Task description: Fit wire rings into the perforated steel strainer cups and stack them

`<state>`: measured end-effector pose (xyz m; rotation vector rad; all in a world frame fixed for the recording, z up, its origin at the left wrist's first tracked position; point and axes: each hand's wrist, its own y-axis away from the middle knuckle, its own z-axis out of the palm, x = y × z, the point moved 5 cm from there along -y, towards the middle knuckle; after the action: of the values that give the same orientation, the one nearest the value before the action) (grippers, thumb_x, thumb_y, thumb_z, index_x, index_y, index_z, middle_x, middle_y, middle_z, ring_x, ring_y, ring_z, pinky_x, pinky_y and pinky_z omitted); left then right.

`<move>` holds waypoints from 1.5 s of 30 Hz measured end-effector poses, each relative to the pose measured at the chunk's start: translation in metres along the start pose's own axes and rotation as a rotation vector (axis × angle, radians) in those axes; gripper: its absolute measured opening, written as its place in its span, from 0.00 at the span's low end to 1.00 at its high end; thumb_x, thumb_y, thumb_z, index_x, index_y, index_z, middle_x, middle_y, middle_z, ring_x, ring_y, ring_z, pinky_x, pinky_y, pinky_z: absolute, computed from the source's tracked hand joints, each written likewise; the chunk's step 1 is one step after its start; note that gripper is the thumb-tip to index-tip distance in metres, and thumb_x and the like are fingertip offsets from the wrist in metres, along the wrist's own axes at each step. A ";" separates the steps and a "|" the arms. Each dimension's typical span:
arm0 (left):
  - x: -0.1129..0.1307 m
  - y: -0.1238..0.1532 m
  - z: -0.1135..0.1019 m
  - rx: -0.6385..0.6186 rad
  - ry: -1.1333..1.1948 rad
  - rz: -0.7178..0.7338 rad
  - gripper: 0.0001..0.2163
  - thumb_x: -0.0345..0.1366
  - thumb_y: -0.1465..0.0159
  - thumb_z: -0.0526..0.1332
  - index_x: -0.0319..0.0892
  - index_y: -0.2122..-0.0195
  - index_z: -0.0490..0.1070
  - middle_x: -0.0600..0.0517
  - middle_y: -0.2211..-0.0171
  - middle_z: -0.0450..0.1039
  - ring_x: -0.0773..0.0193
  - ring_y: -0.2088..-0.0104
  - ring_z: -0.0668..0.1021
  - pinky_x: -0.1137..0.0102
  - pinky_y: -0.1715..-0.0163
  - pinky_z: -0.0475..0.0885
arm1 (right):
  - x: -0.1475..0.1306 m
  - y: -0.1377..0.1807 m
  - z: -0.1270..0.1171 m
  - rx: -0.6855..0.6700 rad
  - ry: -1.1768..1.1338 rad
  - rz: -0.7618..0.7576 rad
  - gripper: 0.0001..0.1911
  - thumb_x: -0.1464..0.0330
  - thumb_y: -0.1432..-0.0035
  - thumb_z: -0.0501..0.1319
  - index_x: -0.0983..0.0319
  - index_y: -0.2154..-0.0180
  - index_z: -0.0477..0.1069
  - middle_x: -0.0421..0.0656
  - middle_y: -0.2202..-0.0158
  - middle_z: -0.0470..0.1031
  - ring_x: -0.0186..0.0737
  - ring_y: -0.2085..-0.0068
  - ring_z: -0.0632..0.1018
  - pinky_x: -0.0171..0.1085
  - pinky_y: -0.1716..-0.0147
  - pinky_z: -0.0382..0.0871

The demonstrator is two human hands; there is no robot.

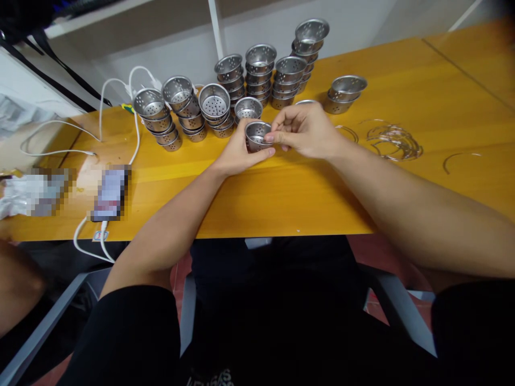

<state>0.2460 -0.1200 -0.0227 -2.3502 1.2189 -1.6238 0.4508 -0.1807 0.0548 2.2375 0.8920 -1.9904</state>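
My left hand (237, 151) is curled around a small perforated metal strainer cup (257, 140), which it holds just above the table with its mouth tilted up towards me. At the cup's right rim, the thumb and fingers of my right hand (300, 131) are pinched together; whatever lies between them is too small to make out. Right behind the held cup stands another strainer cup (248, 110). Part of one more cup's rim (306, 102) shows behind my right hand. Thin wire rings (394, 142) lie in a loose pile to the right of that hand.
Stacked strainer cups (261, 75) line the back of the yellow table (257, 203), with a shorter stack (346, 95) at the right. A single curved wire (461, 156) lies farther right. To the left are a phone (110, 193), white cables (139, 136) and another person's arm (18, 281).
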 end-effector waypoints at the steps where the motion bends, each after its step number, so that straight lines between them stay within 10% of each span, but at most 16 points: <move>1: 0.002 0.001 0.000 -0.001 -0.007 0.002 0.45 0.67 0.32 0.83 0.51 0.26 0.66 0.44 0.33 0.78 0.43 0.31 0.85 0.41 0.22 0.80 | 0.001 0.000 0.000 -0.007 -0.008 -0.008 0.35 0.38 0.46 0.94 0.52 0.62 0.81 0.39 0.72 0.76 0.41 0.73 0.71 0.43 0.75 0.64; 9: 0.013 0.004 0.000 0.009 -0.049 0.023 0.37 0.55 0.28 0.81 0.49 0.28 0.64 0.42 0.34 0.78 0.46 0.34 0.87 0.47 0.29 0.85 | 0.002 -0.002 0.001 -0.023 -0.024 -0.011 0.33 0.42 0.46 0.96 0.54 0.63 0.83 0.39 0.73 0.75 0.39 0.74 0.71 0.40 0.76 0.65; 18: 0.017 0.006 -0.002 0.039 -0.047 -0.013 0.42 0.66 0.29 0.80 0.50 0.27 0.63 0.42 0.33 0.78 0.45 0.33 0.87 0.46 0.27 0.83 | -0.009 0.006 -0.007 0.094 0.077 -0.064 0.31 0.36 0.38 0.90 0.50 0.55 0.86 0.43 0.64 0.82 0.48 0.64 0.78 0.48 0.64 0.80; 23: 0.014 0.004 -0.005 0.077 -0.073 -0.025 0.45 0.69 0.30 0.81 0.50 0.28 0.63 0.42 0.34 0.79 0.44 0.32 0.87 0.44 0.26 0.83 | -0.013 0.010 -0.015 0.111 0.360 -0.146 0.18 0.45 0.29 0.83 0.49 0.54 0.89 0.48 0.49 0.88 0.56 0.53 0.79 0.58 0.44 0.85; 32: 0.011 0.004 -0.007 0.068 -0.103 0.016 0.47 0.72 0.30 0.79 0.50 0.26 0.61 0.41 0.33 0.79 0.42 0.30 0.88 0.41 0.25 0.84 | -0.001 0.010 -0.008 -0.091 0.620 -0.298 0.11 0.66 0.25 0.74 0.54 0.45 0.89 0.53 0.37 0.82 0.60 0.42 0.86 0.58 0.45 0.88; 45: -0.002 0.000 -0.003 0.044 0.089 -0.025 0.51 0.72 0.35 0.83 0.56 0.23 0.58 0.40 0.25 0.73 0.48 0.31 0.87 0.45 0.30 0.89 | -0.009 0.009 -0.036 0.015 0.587 -0.291 0.25 0.39 0.19 0.75 0.53 0.49 0.84 0.56 0.39 0.82 0.61 0.41 0.82 0.60 0.37 0.85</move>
<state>0.2432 -0.1175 -0.0228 -2.2993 1.1593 -1.7626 0.4868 -0.1778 0.0664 2.9034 1.3092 -1.4142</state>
